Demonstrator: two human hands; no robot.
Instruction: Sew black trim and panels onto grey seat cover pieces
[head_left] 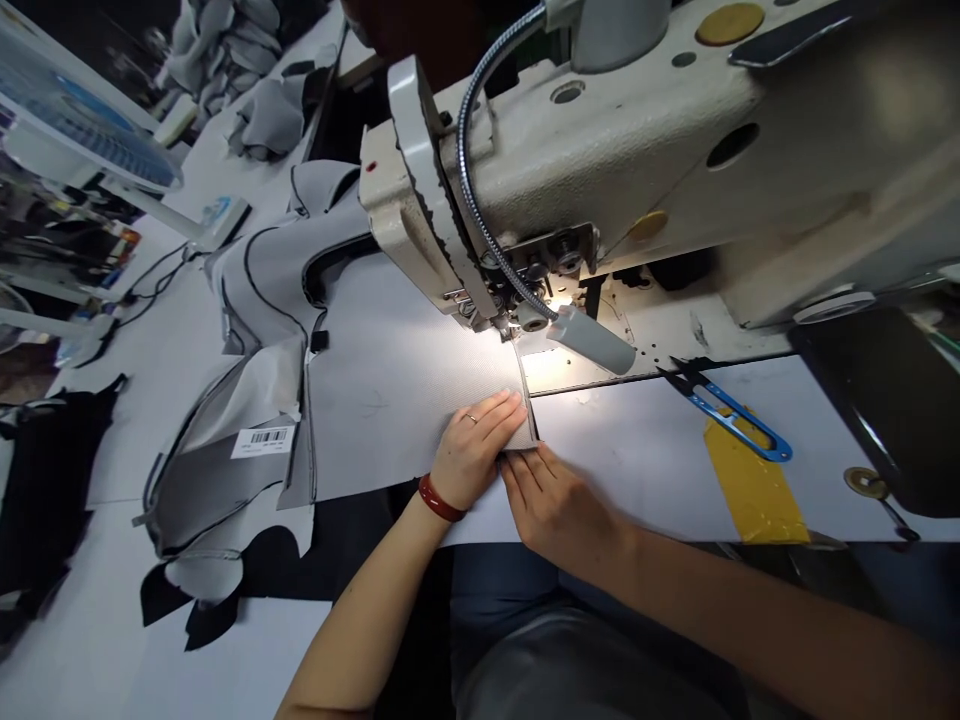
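Note:
A light grey fabric piece (390, 370) with a dark edge lies under the needle area of a sewing machine (517, 290), lit by a small lamp (592, 338). My left hand (480, 440), with a ring and a red wristband, rests flat on the fabric near its right edge, fingers stretched forward. At the near right corner of the same piece, my right hand (551, 495) holds the edge in its fingertips; the thumb is partly hidden. To the left, the fabric joins a bunched grey panel with dark piping (262, 270) and a white barcode label (262, 441).
Blue thread snips (727, 410) lie right of the hands, partly over yellow tape (757, 485). A dark phone-like slab (885, 400) is at far right. A fan (97, 120), grey fabric heaps (274, 110) and black fabric (52, 490) occupy the left side.

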